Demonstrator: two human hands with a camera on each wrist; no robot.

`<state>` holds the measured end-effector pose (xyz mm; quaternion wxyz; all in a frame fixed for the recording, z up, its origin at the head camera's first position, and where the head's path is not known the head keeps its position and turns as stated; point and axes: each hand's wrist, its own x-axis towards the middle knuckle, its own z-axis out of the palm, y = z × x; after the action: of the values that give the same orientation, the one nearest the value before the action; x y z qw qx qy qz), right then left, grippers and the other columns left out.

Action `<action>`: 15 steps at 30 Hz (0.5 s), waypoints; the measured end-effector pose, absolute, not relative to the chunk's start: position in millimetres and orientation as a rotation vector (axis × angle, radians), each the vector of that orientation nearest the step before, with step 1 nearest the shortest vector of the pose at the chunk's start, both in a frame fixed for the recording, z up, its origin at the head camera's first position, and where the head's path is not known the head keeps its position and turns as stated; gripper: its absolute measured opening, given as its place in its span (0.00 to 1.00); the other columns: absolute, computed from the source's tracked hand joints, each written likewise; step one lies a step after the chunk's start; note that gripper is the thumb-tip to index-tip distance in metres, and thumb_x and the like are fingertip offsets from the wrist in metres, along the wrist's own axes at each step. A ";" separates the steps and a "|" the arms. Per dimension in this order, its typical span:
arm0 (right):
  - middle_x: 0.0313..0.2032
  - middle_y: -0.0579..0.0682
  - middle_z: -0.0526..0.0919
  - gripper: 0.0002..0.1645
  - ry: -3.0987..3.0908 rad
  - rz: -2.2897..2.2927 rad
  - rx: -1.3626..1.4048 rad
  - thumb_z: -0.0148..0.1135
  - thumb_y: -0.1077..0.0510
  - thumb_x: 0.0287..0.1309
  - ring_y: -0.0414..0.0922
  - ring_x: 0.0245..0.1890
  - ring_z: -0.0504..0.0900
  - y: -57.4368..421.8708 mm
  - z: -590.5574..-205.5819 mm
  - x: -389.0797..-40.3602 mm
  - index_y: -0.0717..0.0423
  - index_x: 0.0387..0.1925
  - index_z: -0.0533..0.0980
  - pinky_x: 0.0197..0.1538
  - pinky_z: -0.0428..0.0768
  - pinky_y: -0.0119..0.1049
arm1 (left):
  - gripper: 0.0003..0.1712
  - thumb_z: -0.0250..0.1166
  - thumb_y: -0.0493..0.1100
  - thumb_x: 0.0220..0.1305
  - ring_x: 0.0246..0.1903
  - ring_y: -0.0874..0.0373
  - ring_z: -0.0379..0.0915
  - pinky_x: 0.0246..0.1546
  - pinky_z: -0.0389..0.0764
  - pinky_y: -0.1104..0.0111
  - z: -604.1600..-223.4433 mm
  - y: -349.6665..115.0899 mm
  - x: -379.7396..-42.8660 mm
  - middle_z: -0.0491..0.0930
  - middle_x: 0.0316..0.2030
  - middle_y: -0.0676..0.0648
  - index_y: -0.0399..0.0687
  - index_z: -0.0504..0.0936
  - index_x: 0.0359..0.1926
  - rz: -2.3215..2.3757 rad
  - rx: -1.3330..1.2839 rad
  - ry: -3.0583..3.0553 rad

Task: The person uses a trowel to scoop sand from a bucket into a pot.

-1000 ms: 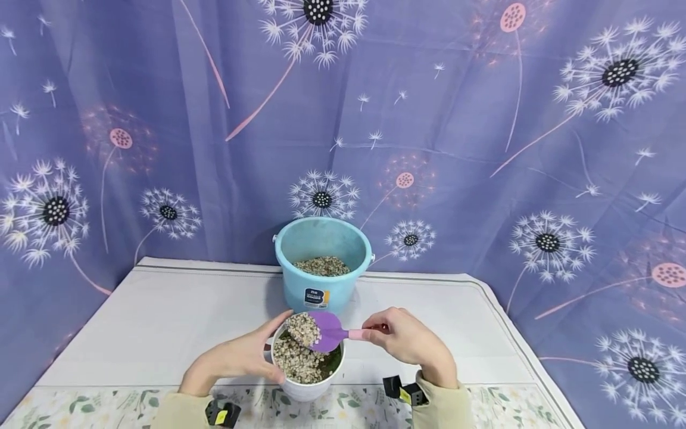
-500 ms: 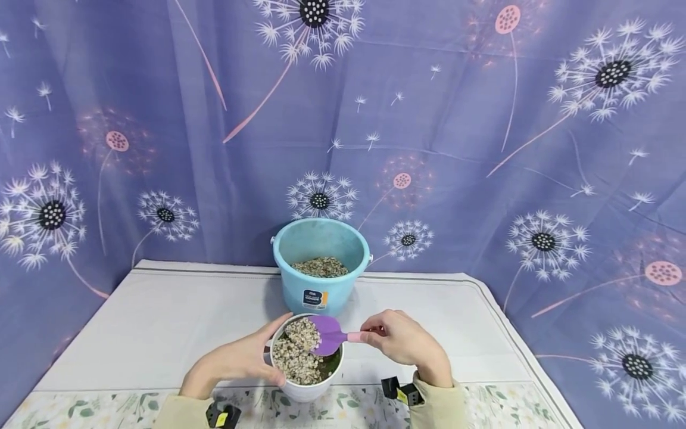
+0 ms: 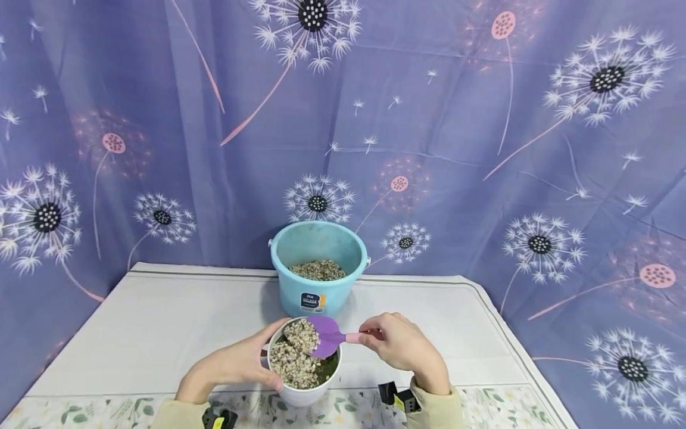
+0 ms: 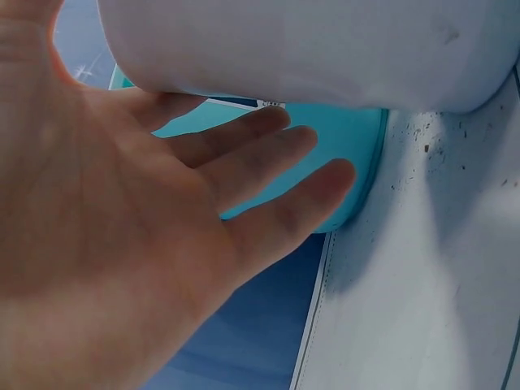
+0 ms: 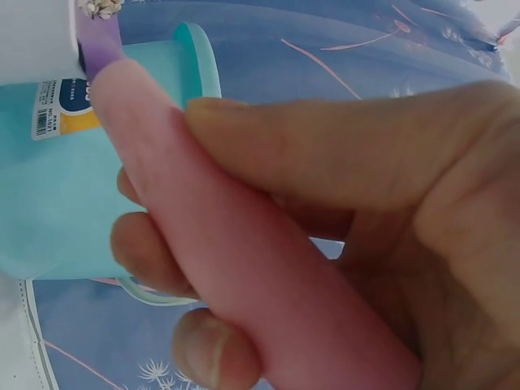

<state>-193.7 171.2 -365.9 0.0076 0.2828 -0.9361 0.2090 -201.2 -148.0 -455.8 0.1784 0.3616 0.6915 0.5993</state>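
Observation:
My left hand (image 3: pixel 238 363) holds a white pot (image 3: pixel 303 396) from its left side, thumb at the near rim and fingers toward the far side. From below, in the left wrist view, the lower fingers spread out under the pot (image 4: pixel 309 49), whose base appears raised above the table. Pale, coarse grains (image 3: pixel 293 364) fill part of the pot, with a dark green patch at its right. Over the opening lies the purple blade (image 3: pixel 327 338) of a small shovel, loaded with the same grains. My right hand (image 3: pixel 399 342) grips its pink handle (image 5: pixel 211 227), thumb on top and fingers curled beneath.
A light blue bucket (image 3: pixel 316 292) with more grains (image 3: pixel 318 270) at its bottom stands just behind the pot. Both rest areas belong to a white table (image 3: pixel 203 310) with a floral strip (image 3: pixel 107 411) in front. A purple dandelion-print curtain (image 3: pixel 230 196) hangs behind.
The loaded shovel stays over the pot with hardly any motion. Both hands keep their hold. In the head view everything has drifted slightly left and down.

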 end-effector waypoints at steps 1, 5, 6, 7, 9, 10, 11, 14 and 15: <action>0.19 0.31 0.73 0.09 -2.927 0.654 0.880 0.63 0.47 0.64 0.32 0.20 0.70 170.8 -366.3 -193.3 0.42 0.31 0.84 0.29 0.72 0.33 | 0.64 0.80 0.44 0.47 0.65 0.41 0.58 0.62 0.68 0.64 -455.3 -148.7 -201.2 0.58 0.69 0.36 0.43 0.45 0.75 1.688 1.020 1.958; 0.20 0.31 0.75 0.11 -2.933 0.668 0.866 0.62 0.44 0.64 0.32 0.21 0.71 169.5 -368.4 -192.7 0.41 0.31 0.84 0.30 0.73 0.33 | 0.64 0.79 0.44 0.48 0.65 0.41 0.59 0.61 0.68 0.64 -455.2 -150.9 -201.1 0.58 0.69 0.36 0.44 0.45 0.75 1.669 1.002 1.953; 0.21 0.31 0.76 0.11 -2.930 0.666 0.862 0.62 0.44 0.64 0.32 0.22 0.71 169.3 -368.4 -192.6 0.42 0.31 0.85 0.31 0.73 0.33 | 0.64 0.79 0.44 0.48 0.65 0.41 0.59 0.61 0.68 0.65 -455.3 -151.3 -201.2 0.58 0.69 0.36 0.45 0.44 0.76 1.666 0.992 1.955; 0.21 0.31 0.76 0.12 -2.923 0.660 0.859 0.62 0.43 0.63 0.32 0.22 0.72 169.2 -368.0 -192.6 0.42 0.32 0.85 0.31 0.73 0.34 | 0.64 0.79 0.45 0.48 0.65 0.41 0.59 0.61 0.68 0.65 -455.5 -151.6 -201.4 0.58 0.69 0.36 0.45 0.44 0.76 1.664 0.989 1.959; 0.23 0.30 0.77 0.12 -2.911 0.649 0.851 0.62 0.43 0.63 0.32 0.23 0.72 168.9 -367.2 -192.8 0.42 0.32 0.85 0.32 0.74 0.35 | 0.64 0.79 0.45 0.48 0.65 0.40 0.59 0.61 0.67 0.66 -456.0 -151.7 -202.3 0.58 0.69 0.36 0.45 0.45 0.76 1.661 0.991 1.973; 0.22 0.30 0.76 0.12 -2.908 0.638 0.845 0.62 0.42 0.63 0.32 0.23 0.72 168.8 -366.4 -192.9 0.42 0.32 0.85 0.31 0.74 0.35 | 0.64 0.79 0.46 0.48 0.66 0.40 0.58 0.61 0.67 0.66 -455.9 -151.5 -202.4 0.57 0.69 0.36 0.45 0.45 0.76 1.660 0.989 1.976; 0.22 0.30 0.76 0.13 -2.907 0.630 0.841 0.62 0.42 0.63 0.32 0.23 0.72 168.7 -365.7 -192.9 0.42 0.32 0.85 0.31 0.74 0.35 | 0.64 0.79 0.46 0.48 0.65 0.40 0.58 0.61 0.67 0.66 -456.0 -151.3 -202.6 0.57 0.69 0.35 0.45 0.45 0.76 1.660 0.990 1.976; 0.21 0.30 0.76 0.12 -2.904 0.610 0.841 0.62 0.42 0.62 0.32 0.22 0.71 168.2 -363.8 -193.0 0.43 0.33 0.85 0.30 0.73 0.34 | 0.64 0.79 0.45 0.48 0.65 0.42 0.59 0.61 0.67 0.66 -456.0 -150.6 -202.7 0.58 0.69 0.36 0.44 0.44 0.76 1.668 0.983 1.964; 0.22 0.30 0.76 0.12 -2.903 0.602 0.836 0.63 0.43 0.62 0.32 0.22 0.71 168.0 -363.1 -192.9 0.42 0.33 0.85 0.30 0.73 0.34 | 0.64 0.79 0.45 0.49 0.65 0.42 0.59 0.62 0.67 0.66 -455.6 -150.4 -202.7 0.58 0.69 0.36 0.43 0.44 0.76 1.670 0.984 1.962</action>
<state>-192.9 168.0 -363.1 0.0305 0.2714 -0.9420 0.1953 -202.7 -150.4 -455.6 0.1905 0.3501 0.6984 0.5945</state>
